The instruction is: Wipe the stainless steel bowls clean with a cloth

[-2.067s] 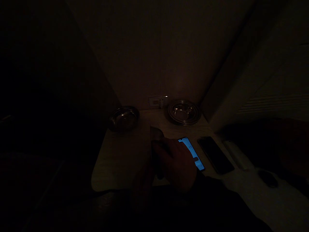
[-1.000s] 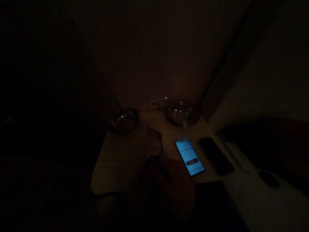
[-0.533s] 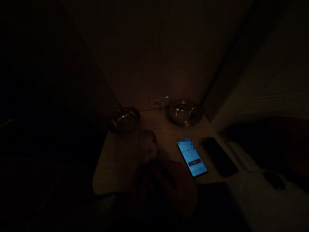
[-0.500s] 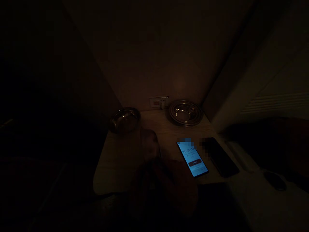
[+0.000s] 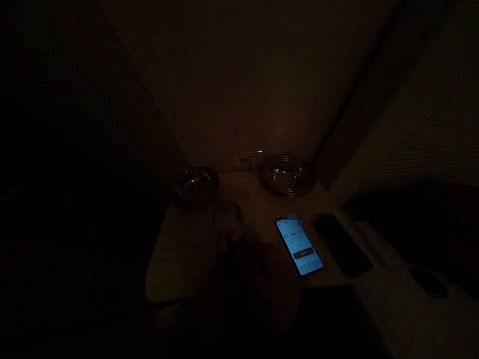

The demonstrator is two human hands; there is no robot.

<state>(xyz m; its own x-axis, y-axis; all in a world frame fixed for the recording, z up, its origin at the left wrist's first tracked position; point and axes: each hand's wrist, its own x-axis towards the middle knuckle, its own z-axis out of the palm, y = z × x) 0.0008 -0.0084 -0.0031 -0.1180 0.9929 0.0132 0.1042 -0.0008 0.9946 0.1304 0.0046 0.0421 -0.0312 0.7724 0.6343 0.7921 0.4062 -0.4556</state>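
In deep shadow at the front of the small wooden table (image 5: 179, 239), my right hand (image 5: 275, 289) is curled with its fingers pointing to the left. Close beside it is my left hand (image 5: 211, 299), barely visible. Between and above them stands a shiny, round-cornered object (image 5: 227, 219), reflective or see-through; its kind is too dark to make out. The right fingers close around its lower end. Whether the left hand grips it too is hidden by the dark. A phone (image 5: 299, 247) with a lit timer screen lies to the right of my hands.
Behind the hands are a metal bowl (image 5: 194, 188) at the back left and stacked metal dishes (image 5: 289, 177) at the back right. A wall socket (image 5: 247, 159) holds a plug. A dark phone (image 5: 346, 247) and a dark oval object (image 5: 428, 282) lie to the right.
The shiny object and my right hand have moved slightly to the left. The table items shift only a little with the camera.
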